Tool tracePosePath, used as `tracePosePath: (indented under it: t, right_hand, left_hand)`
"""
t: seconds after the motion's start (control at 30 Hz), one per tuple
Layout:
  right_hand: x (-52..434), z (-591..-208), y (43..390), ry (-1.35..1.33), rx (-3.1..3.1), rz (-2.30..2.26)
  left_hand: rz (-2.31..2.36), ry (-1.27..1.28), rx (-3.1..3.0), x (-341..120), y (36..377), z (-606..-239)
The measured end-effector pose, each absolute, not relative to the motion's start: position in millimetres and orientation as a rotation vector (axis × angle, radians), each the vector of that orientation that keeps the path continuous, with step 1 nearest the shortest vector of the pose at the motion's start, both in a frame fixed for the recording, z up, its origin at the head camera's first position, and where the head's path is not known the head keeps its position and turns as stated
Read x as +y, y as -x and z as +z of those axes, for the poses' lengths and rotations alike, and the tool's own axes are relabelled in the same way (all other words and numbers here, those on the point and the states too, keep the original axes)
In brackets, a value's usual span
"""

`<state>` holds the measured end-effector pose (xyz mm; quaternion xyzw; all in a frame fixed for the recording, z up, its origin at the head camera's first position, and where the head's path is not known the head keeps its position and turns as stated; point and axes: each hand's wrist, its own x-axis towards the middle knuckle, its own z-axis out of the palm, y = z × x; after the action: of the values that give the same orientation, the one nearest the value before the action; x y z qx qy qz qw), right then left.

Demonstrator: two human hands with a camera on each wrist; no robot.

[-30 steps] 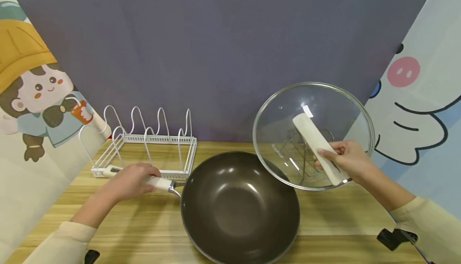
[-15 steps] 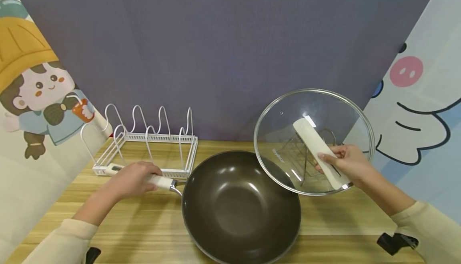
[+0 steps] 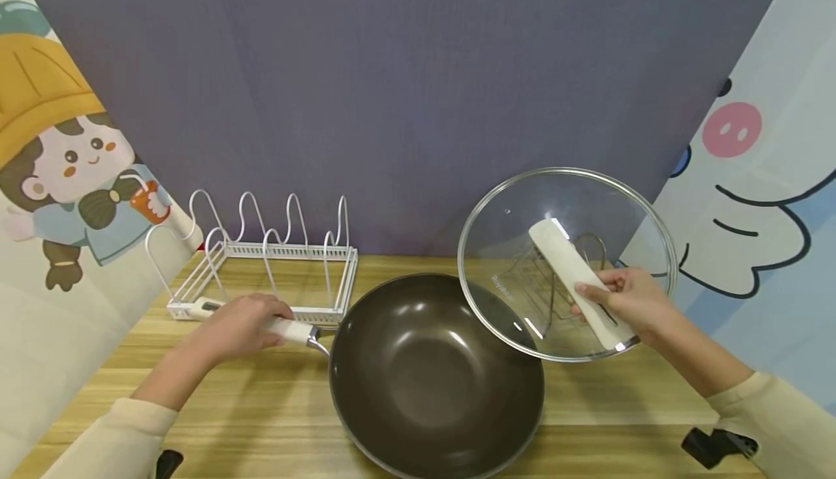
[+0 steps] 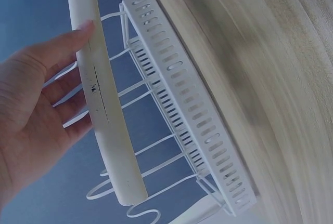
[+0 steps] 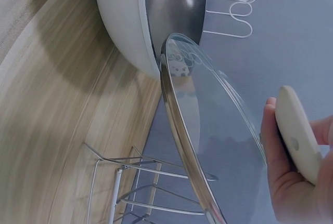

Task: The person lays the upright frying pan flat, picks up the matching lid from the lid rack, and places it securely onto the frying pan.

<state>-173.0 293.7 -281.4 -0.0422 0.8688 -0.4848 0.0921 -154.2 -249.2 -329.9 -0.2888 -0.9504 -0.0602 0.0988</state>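
A dark brown wok (image 3: 434, 385) stands on the table in the head view, its inside bare. My left hand (image 3: 242, 325) grips the wok's cream handle (image 4: 106, 99), thumb on one side and fingers on the other in the left wrist view. With my right hand (image 3: 630, 301) I hold a clear glass lid (image 3: 503, 247) by its long cream handle (image 3: 564, 258). The lid hangs tilted at the wok's right, its metal rim overlapping the wok's back right edge in the head view. Whether rim and wok touch, I cannot tell.
A white wire rack (image 3: 342, 305) with upright loops stands back left, just behind the wok's handle. Behind the lid, a metal wire rack (image 5: 151, 182) sits on the wooden table (image 3: 274, 421). A grey backdrop (image 3: 405, 101) rises at the table's back edge.
The lid has sunk a little with my right hand, lower in the head view. My left hand and the wok have stayed in place.
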Motion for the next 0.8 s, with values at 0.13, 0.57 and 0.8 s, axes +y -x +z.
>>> tracePosePath:
  t: [0.13,0.57,0.8]
  right_hand:
    - [293.1,-282.3,171.7,0.126,2.563,-1.448]
    - [289.3,-287.5,166.6,0.145,2.492,-1.552]
    - [287.1,-289.7,164.0,0.164,2.458,-1.56]
  left_hand:
    - [-0.18,0.838,-2.832,-247.9,154.0,-329.6]
    - [-0.19,0.812,-2.839,-246.7,152.3,-330.5]
    - [-0.189,0.814,-2.83,-248.0,152.6,-331.3]
